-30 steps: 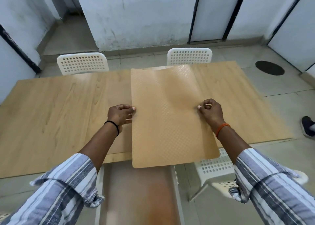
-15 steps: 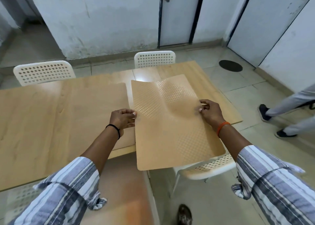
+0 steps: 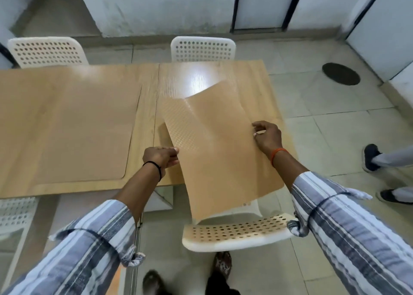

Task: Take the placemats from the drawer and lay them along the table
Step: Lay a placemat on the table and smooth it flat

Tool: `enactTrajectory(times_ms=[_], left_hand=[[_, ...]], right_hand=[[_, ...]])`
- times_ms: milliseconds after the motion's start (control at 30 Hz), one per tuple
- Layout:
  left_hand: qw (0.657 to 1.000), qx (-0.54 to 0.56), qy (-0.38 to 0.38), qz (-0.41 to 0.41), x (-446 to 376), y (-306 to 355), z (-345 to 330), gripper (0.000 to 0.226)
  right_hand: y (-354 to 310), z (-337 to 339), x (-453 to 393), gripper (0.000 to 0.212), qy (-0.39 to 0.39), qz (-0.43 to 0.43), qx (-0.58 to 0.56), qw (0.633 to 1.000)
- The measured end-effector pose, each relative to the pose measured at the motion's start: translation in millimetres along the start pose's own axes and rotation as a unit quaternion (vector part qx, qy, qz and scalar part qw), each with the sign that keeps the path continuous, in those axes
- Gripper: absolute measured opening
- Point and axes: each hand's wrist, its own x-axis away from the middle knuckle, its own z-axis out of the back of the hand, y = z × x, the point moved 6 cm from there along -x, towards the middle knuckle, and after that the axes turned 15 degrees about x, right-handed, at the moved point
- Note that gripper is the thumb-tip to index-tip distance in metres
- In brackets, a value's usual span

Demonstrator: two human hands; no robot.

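A tan textured placemat (image 3: 221, 147) hangs tilted over the right end of the wooden table (image 3: 147, 106), its near end sticking out past the table edge above a chair. My left hand (image 3: 162, 157) pinches its left edge and my right hand (image 3: 267, 136) pinches its right edge. The mat bends upward at its far end. Another tan placemat (image 3: 73, 133) lies flat on the table to the left, apart from the held one.
White perforated chairs stand behind the table at far left (image 3: 48, 52) and far centre (image 3: 202, 48), and one (image 3: 237, 232) is tucked below the held mat. Another person's shoes and legs (image 3: 380, 160) are on the floor at the right. A dark floor cover (image 3: 340, 73) lies beyond.
The placemat and both hands have shifted right toward the table's right end, and the mat now tilts at an angle. A mat lying flat on the left has come into view.
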Motion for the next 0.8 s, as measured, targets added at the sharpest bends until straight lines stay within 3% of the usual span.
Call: enactTrajectory(times_ms=[167, 367, 500, 567, 700, 800], left_hand=[[0.996, 0.001, 0.077, 0.039, -11.4, -28.8, -20.0, 0.007], [0.989, 0.063, 0.08, 0.104, -5.8, -58.4, -57.8, 0.01], [0.979, 0.126, 0.041, 0.155, 5.7, -77.1, -89.6, 0.012], [0.976, 0.134, 0.006, 0.169, 9.9, -83.1, -101.4, 0.011], [0.974, 0.122, -0.061, 0.178, 6.7, -89.3, -105.4, 0.011], [0.974, 0.097, -0.09, 0.182, 0.5, -87.1, -96.7, 0.011]], right_hand=[[7.7, -27.7, -31.2, 0.05, -0.108, 0.017, 0.019, 0.994], [9.7, -63.0, -6.2, 0.058, -0.203, 0.103, 0.18, 0.957], [-1.9, -81.3, 38.4, 0.066, -0.184, 0.195, 0.256, 0.929], [-4.1, -90.2, 50.6, 0.059, -0.159, 0.232, 0.298, 0.912], [-2.0, -85.2, 43.9, 0.032, -0.093, 0.235, 0.289, 0.923], [1.1, -79.9, 36.0, 0.035, -0.1, 0.224, 0.307, 0.92]])
